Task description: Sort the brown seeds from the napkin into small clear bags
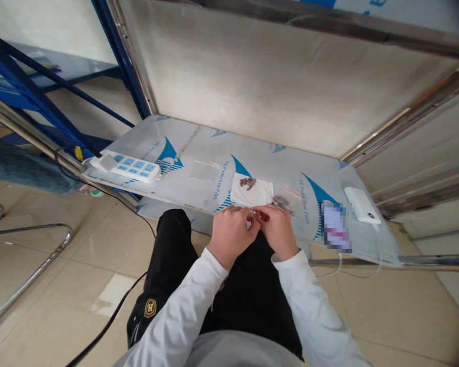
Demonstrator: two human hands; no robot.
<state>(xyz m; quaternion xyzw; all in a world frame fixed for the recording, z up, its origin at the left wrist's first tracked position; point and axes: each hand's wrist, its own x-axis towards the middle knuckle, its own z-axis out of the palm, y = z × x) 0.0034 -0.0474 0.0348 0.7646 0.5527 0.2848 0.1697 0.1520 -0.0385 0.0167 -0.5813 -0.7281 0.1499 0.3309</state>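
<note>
My left hand (231,232) and my right hand (278,229) meet at the table's front edge, both with fingers pinched together. Between the fingertips of the right hand shows a small reddish-brown thing (263,216), too small and covered to name. What the left fingers pinch, if anything, is hidden. Just beyond the hands lies a white cloth or tissue (260,193) with a small heap of thin brown pieces (247,182) on it. To its right, close to the right hand, is a clear plastic bag (282,203) with similar brown pieces.
A white power strip (137,168) lies at the table's left end. At the right are a phone (334,227) and a white power bank (362,205) with cables. A flat clear sheet or bag (206,171) rests mid-table. Another person's leg (26,165) shows at far left.
</note>
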